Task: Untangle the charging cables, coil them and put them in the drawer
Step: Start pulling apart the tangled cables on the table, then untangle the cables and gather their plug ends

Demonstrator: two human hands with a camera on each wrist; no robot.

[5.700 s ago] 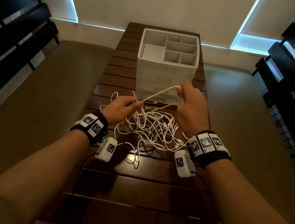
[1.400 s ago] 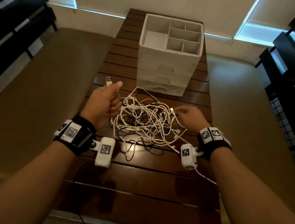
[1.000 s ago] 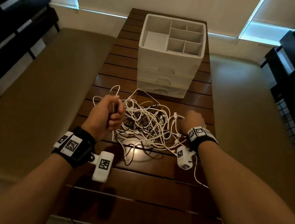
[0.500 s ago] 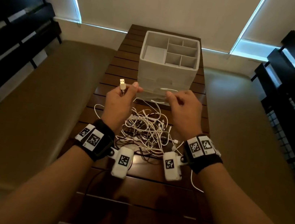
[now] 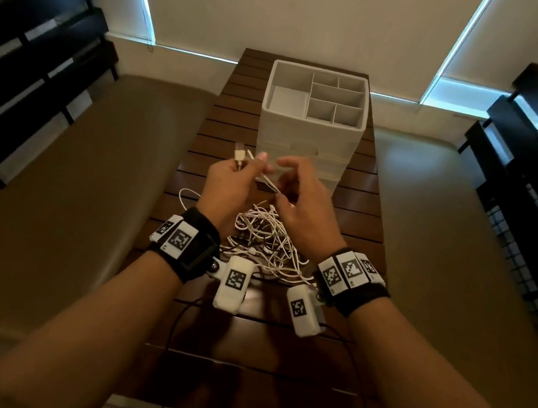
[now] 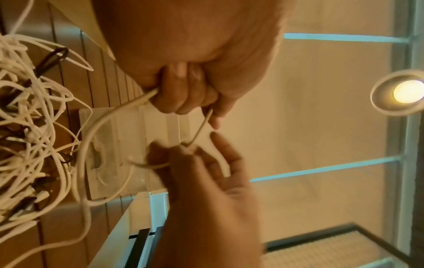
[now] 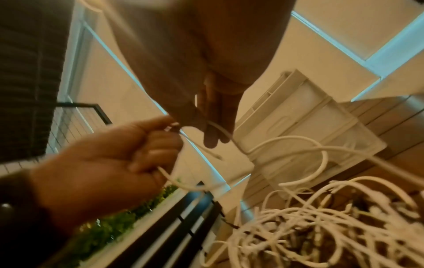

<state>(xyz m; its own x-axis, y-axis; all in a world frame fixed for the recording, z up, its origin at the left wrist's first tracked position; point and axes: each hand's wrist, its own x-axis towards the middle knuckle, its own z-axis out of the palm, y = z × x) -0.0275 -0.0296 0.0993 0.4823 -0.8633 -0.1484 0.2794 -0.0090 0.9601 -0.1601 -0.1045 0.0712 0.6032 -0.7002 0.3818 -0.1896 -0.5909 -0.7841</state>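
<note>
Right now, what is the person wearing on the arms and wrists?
Both forearms are bare, no sleeves. Each wrist has a black band carrying white square tags with black pixel-pattern markers. A small white camera box, also with a marker, hangs from each band on a joint. Thin black cables run back from the boxes.

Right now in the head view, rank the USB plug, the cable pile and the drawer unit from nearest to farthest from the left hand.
1. USB plug: sticking out above the left hand.
2. Cable pile: on the table, just right of the wrist.
3. Drawer unit: beyond both hands.
</note>
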